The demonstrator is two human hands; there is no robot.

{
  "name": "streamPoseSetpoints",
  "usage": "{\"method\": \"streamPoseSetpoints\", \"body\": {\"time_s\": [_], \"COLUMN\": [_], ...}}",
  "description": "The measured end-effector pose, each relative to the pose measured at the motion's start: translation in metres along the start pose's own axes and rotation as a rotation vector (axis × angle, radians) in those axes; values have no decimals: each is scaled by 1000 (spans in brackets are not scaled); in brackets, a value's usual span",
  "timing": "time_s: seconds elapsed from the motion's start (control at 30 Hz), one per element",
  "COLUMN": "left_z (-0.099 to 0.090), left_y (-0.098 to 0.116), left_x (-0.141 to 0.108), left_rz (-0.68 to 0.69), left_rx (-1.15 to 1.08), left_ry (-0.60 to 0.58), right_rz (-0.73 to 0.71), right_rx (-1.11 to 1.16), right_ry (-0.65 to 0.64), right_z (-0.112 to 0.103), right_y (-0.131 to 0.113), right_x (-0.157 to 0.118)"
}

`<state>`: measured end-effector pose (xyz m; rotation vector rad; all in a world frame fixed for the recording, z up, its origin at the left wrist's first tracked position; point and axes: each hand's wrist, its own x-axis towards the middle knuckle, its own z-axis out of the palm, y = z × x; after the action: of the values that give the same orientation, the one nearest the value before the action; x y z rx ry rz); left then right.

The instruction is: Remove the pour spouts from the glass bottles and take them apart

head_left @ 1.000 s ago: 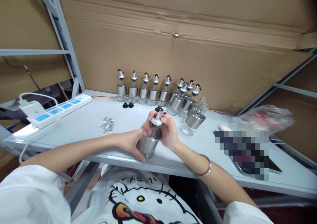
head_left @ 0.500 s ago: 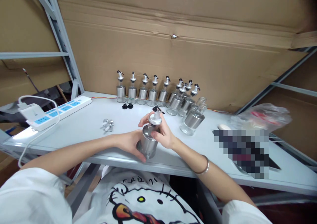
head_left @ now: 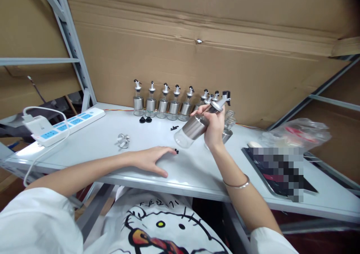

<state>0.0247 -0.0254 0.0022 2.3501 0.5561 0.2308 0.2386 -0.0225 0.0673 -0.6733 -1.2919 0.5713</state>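
Nearest, the left hand [head_left: 149, 160] lies low over the table [head_left: 92, 145], thumb and fingers spread, gripping nothing; its fingertips reach a small black piece [head_left: 176, 151], though whether they touch it I cannot tell. Farther in, the right hand [head_left: 215, 128] is closed around a bottle [head_left: 194, 128], held tilted over the table, base to the left, spout [head_left: 219, 103] up to the right; with the spout seated, this one looks assembled. To the left lie loose silvery parts [head_left: 123, 141], beyond the left hand a black lever [head_left: 174, 128], and farther back two black caps [head_left: 142, 119]. At the back, five bottles [head_left: 163, 106] stand upright in a row with spouts on, seemingly done; more spouts [head_left: 206, 93] show behind the held bottle, too hidden to count. Behind the right hand, partly covered, stand bare-necked bottles [head_left: 230, 121], apparently left to fit.
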Motion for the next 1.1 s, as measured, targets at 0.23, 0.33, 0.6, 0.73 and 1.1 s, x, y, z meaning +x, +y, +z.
{"method": "streamPoseSetpoints", "body": {"time_s": [0.23, 0.33, 0.6, 0.73, 1.1], "left_z": [0, 0, 0, -1, -1], "left_y": [0, 1, 1, 3, 4], "left_x": [-1, -1, -1, -1, -1], "left_rz": [16, 5, 4, -3, -21], "left_rx": [20, 20, 17, 19, 38], "left_ry": [-6, -11, -2, -10, -23], "right_rz": [-2, 20, -47, -112, -311], "right_rx": [-641, -702, -809, -842, -833], "right_ry": [230, 248, 209, 200, 343], "right_z": [-37, -43, -47, -48, -32], "right_y": [41, 54, 74, 77, 57], "right_x": [18, 20, 21, 21, 12]}}
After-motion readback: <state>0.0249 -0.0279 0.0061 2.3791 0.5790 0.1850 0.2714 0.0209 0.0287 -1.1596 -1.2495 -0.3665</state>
